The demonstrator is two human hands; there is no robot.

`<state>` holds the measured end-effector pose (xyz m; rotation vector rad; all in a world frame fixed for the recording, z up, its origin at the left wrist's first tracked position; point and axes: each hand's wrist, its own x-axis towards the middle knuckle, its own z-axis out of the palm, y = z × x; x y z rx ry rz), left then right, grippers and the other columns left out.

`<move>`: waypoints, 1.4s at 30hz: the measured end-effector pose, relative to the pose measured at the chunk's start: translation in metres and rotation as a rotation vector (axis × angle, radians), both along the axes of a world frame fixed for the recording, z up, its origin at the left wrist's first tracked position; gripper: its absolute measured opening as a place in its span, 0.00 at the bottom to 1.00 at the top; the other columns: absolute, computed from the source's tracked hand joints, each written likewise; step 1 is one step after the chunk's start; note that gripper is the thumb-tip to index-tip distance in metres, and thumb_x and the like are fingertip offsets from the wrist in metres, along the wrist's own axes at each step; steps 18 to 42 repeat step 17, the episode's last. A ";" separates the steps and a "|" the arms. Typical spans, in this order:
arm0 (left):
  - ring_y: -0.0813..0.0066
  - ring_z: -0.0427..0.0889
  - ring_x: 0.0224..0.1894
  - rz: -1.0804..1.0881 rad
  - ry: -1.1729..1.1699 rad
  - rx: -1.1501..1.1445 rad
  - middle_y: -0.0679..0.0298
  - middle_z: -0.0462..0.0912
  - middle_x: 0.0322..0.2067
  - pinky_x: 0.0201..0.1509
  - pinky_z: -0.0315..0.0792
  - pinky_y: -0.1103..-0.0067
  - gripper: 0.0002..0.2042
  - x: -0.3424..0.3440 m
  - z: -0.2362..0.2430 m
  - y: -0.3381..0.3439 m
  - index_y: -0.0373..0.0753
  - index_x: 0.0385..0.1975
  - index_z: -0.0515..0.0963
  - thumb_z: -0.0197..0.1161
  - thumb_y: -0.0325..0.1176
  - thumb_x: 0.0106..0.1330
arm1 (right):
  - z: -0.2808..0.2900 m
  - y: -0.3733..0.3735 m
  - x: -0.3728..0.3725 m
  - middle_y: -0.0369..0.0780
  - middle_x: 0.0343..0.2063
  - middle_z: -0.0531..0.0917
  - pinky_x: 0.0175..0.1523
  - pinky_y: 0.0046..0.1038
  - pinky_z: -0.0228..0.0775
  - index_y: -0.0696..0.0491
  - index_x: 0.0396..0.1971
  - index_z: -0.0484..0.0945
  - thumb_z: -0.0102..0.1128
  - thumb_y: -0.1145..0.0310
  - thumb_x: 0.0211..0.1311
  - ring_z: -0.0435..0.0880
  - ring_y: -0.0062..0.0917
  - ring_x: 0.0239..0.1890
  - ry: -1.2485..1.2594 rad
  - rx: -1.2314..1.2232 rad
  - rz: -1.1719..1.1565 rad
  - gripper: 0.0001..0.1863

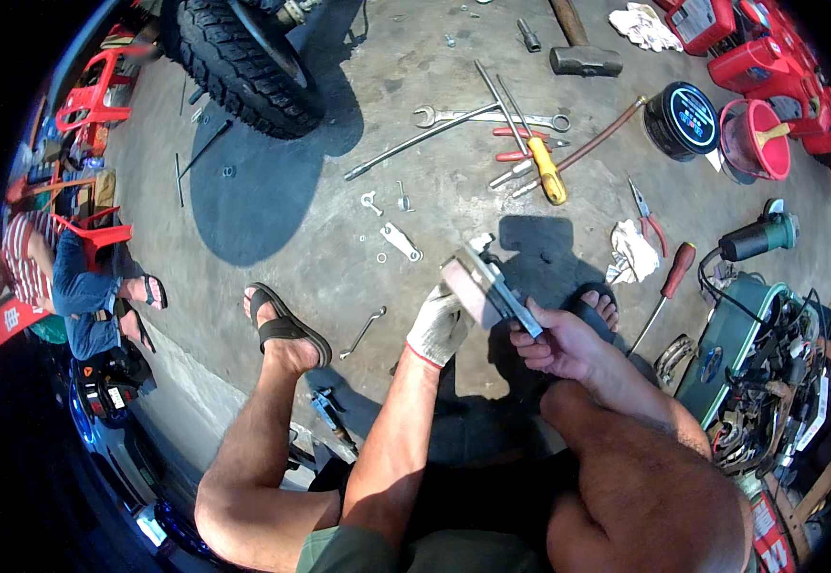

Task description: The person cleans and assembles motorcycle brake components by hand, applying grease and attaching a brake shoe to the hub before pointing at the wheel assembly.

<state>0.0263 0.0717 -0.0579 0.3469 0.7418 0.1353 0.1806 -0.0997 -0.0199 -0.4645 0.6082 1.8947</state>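
I hold a grey metal part with a broad, pinkish curved face (470, 294) in front of my knees, above the concrete floor. My left hand (440, 325), in a white knit glove with a red cuff, closes on its left side. My bare right hand (560, 342) grips its lower right end between thumb and fingers. The part is tilted, and its exact kind is unclear. Nearest on the floor are a small metal lever plate (401, 243), a spring (404, 197), a small metal fitting (370, 201) and a small wrench (363, 332).
Ahead lie a T-handle wrench (425, 140), a long combination wrench (485, 116), a yellow-handled screwdriver (549, 181) and a hammer (585, 61). A tyre (243, 72) stands far left. Right are a black tub (680, 119), an angle grinder (759, 237) and a green toolbox (721, 353). Another person (81, 277) sits left.
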 end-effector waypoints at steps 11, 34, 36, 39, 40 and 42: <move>0.57 0.83 0.47 0.265 0.469 0.318 0.49 0.82 0.48 0.49 0.80 0.70 0.18 -0.055 -0.023 0.003 0.29 0.58 0.71 0.47 0.23 0.70 | -0.023 0.031 -0.018 0.33 0.17 0.71 0.19 0.22 0.60 0.54 0.32 0.72 0.52 0.59 0.72 0.69 0.16 0.15 -1.220 -0.011 0.140 0.13; 0.60 0.84 0.44 0.130 0.619 0.485 0.49 0.82 0.46 0.45 0.80 0.74 0.16 -0.106 0.008 0.026 0.31 0.56 0.74 0.50 0.23 0.71 | -0.069 0.035 -0.020 0.35 0.20 0.73 0.23 0.24 0.65 0.53 0.35 0.74 0.56 0.60 0.70 0.72 0.18 0.18 -1.445 -0.060 0.134 0.11; 0.60 0.84 0.44 0.130 0.619 0.485 0.49 0.82 0.46 0.45 0.80 0.74 0.16 -0.106 0.008 0.026 0.31 0.56 0.74 0.50 0.23 0.71 | -0.069 0.035 -0.020 0.35 0.20 0.73 0.23 0.24 0.65 0.53 0.35 0.74 0.56 0.60 0.70 0.72 0.18 0.18 -1.445 -0.060 0.134 0.11; 0.60 0.84 0.44 0.130 0.619 0.485 0.49 0.82 0.46 0.45 0.80 0.74 0.16 -0.106 0.008 0.026 0.31 0.56 0.74 0.50 0.23 0.71 | -0.069 0.035 -0.020 0.35 0.20 0.73 0.23 0.24 0.65 0.53 0.35 0.74 0.56 0.60 0.70 0.72 0.18 0.18 -1.445 -0.060 0.134 0.11; 0.60 0.84 0.44 0.130 0.619 0.485 0.49 0.82 0.46 0.45 0.80 0.74 0.16 -0.106 0.008 0.026 0.31 0.56 0.74 0.50 0.23 0.71 | -0.069 0.035 -0.020 0.35 0.20 0.73 0.23 0.24 0.65 0.53 0.35 0.74 0.56 0.60 0.70 0.72 0.18 0.18 -1.445 -0.060 0.134 0.11; 0.60 0.84 0.44 0.130 0.619 0.485 0.49 0.82 0.46 0.45 0.80 0.74 0.16 -0.106 0.008 0.026 0.31 0.56 0.74 0.50 0.23 0.71 | -0.069 0.035 -0.020 0.35 0.20 0.73 0.23 0.24 0.65 0.53 0.35 0.74 0.56 0.60 0.70 0.72 0.18 0.18 -1.445 -0.060 0.134 0.11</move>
